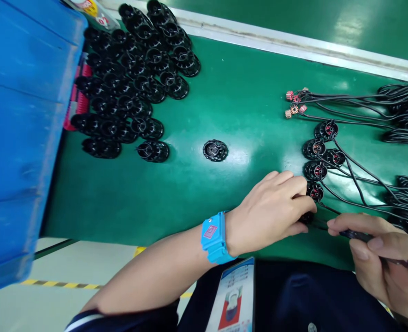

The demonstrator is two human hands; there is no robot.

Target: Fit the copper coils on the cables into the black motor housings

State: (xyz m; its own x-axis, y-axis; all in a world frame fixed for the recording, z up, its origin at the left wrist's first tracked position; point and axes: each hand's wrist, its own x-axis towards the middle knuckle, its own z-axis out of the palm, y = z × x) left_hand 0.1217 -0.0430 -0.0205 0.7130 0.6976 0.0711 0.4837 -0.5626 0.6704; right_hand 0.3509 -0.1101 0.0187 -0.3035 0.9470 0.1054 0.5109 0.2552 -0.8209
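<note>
My left hand [276, 210], with a blue wrist strap [214, 237], is closed around a small black round plastic housing [307, 216], mostly hidden by the fingers. My right hand [383, 253] grips slim dark tweezers [359, 236] whose thin tip points at that housing. Just beyond my left fingers, a black housing [315, 192] with red inside and a cable attached stands on the green table. Several more cabled housings [316, 170] stand behind it. A lone black housing [215, 150] sits in the middle of the table.
Many black housings [151, 87] are grouped at the left, beside a blue plastic bin [20, 115] and a red tray [81, 99]. Coiled black cables [407, 106] with copper and red ends [295, 103] lie at the right. A white rail [259, 44] crosses behind.
</note>
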